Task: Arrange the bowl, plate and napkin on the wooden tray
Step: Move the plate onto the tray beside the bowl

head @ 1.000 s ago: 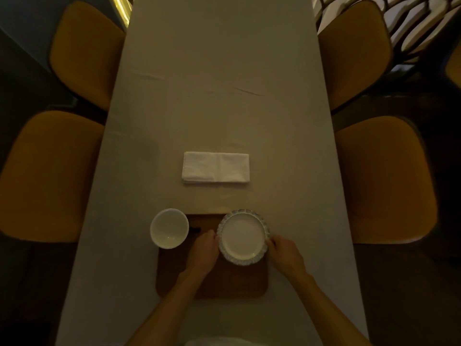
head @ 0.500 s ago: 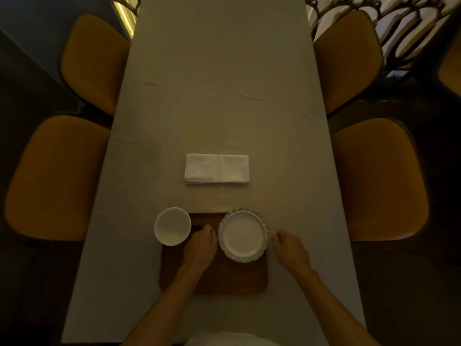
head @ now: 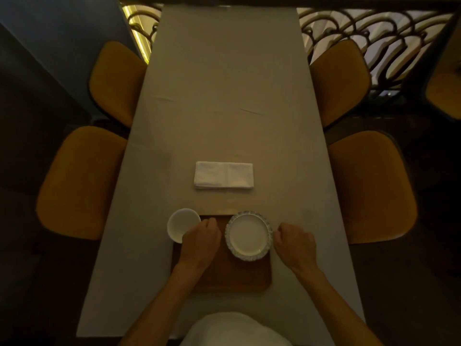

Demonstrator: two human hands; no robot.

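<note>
Table (head: 224,96): long and narrow, running away from the person, covered by a plain grey-beige cloth with a few faint creases.
Room: dim and warm-lit; four chairs with rounded mustard-yellow seats, two on each side, such as the near left one (head: 82,181); a curly dark metal railing (head: 374,33) past the far right end; a blue-grey wall (head: 62,33) on the far left.
Tray (head: 239,275): brown wood, rectangular with rounded corners and a low rim, lying at the near end of the table straight in front of the person.
Plate (head: 248,236): round, white in the middle with a patterned, scalloped blue-grey rim; it sits on the far right part of the tray, its edge reaching the tray's right side.
Bowl (head: 180,224): small, round, plain white and smooth, at the tray's far left corner; whether it stands on the cloth or overlaps the tray, I cannot tell.
Napkin (head: 224,175): white cloth folded into a flat rectangle with a centre crease, on the tablecloth beyond the tray, well apart from it.
Left hand (head: 202,239): over the tray between bowl and plate, fingers curled loosely, at the bowl's near edge; whether it touches the bowl I cannot tell.
Right hand (head: 294,242): just right of the plate over the cloth, fingers curled in, holding nothing.
</note>
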